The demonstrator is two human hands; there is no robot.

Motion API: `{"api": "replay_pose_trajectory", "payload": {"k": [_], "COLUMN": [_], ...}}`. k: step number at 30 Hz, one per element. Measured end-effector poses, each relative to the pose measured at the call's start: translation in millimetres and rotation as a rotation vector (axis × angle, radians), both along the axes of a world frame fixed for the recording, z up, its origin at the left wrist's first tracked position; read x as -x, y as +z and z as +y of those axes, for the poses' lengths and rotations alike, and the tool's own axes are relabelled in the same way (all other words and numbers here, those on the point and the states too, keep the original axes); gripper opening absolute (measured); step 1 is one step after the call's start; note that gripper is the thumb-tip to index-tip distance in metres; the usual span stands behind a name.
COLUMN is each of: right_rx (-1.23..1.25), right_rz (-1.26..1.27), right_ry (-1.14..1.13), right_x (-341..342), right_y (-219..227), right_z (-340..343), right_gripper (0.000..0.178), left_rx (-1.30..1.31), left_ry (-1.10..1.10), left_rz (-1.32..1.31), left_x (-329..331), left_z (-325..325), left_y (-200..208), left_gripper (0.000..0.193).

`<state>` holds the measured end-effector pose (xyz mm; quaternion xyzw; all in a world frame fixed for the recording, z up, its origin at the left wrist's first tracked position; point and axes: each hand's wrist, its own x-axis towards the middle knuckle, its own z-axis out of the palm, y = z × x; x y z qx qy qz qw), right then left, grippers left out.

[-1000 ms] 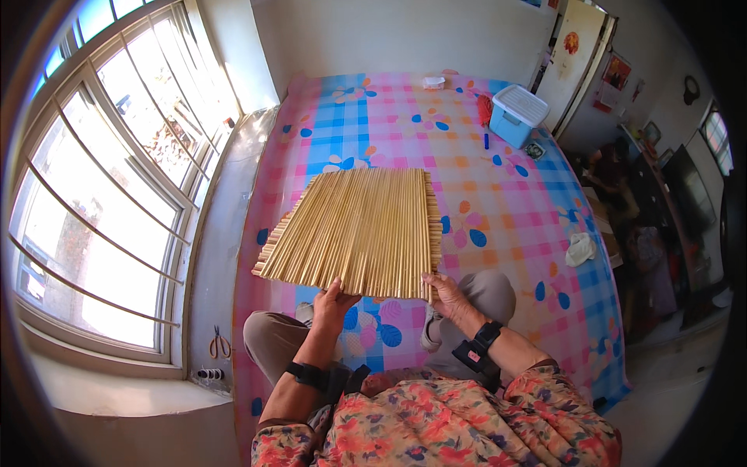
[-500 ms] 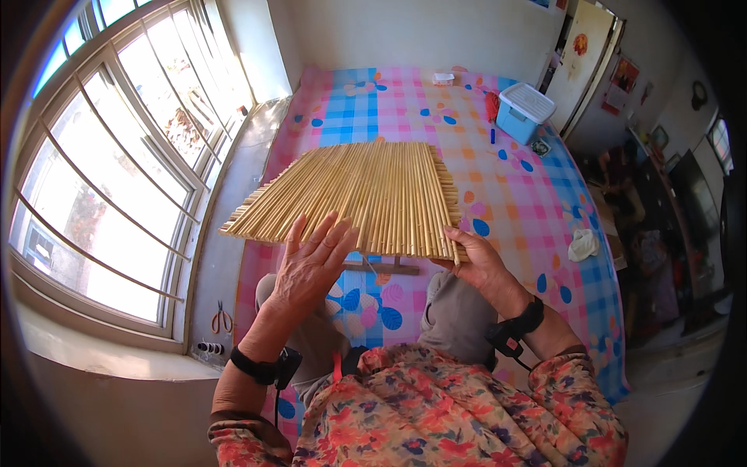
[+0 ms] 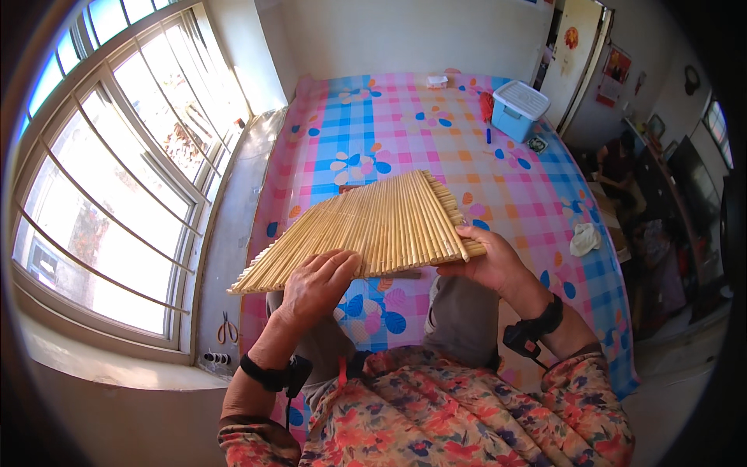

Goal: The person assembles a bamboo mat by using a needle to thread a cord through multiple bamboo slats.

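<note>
A mat of straight yellow stalks (image 3: 366,226), laid side by side and joined, is held up in front of me above my knees. My right hand (image 3: 492,263) grips its near right corner, thumb on top and fingers underneath. At the near edge, left of the middle, my left hand (image 3: 319,289) is closed with bent fingers against the stalk ends; its fingertips and thumb are partly hidden. The mat slopes down toward the left, its stalks fanning out there. Under it, part of a wooden bar (image 3: 406,274) shows between my knees.
A checked, flowered sheet (image 3: 513,194) covers the platform I sit on. Scissors (image 3: 227,328) lie on the window ledge at left, beside a barred window. A blue lidded box (image 3: 517,110) stands far right, with a white cloth (image 3: 585,240) nearer. Another person (image 3: 618,167) sits in the dark at right.
The mat has come lower and nearer, its left side tilting down. My left hand, earlier laid with extended fingers on the near edge, now has its fingers bent. My right hand keeps its corner.
</note>
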<state>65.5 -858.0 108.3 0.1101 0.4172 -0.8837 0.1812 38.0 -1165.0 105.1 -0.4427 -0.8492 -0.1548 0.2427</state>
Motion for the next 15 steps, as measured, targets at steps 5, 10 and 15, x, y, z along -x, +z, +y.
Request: {"api": "replay_pose_trajectory", "payload": {"k": [5, 10, 15], "right_rx": [0.17, -0.012, -0.408], "right_rz": [0.066, 0.205, 0.306], "right_ry": [-0.106, -0.23, 0.185], "right_x": [-9, -15, -11], "right_y": [-27, -75, -90], "right_z": [3, -34, -89], "right_gripper": [0.053, 0.043, 0.04], "left_rx": [-0.052, -0.001, 0.073], "left_ry": [0.022, 0.008, -0.012], "left_rz": [-0.033, -0.067, -0.069], "left_x": [-4, -6, -9], "left_z": [7, 15, 27], "left_y": [0, 5, 7], "left_gripper": [0.03, 0.032, 0.034]}}
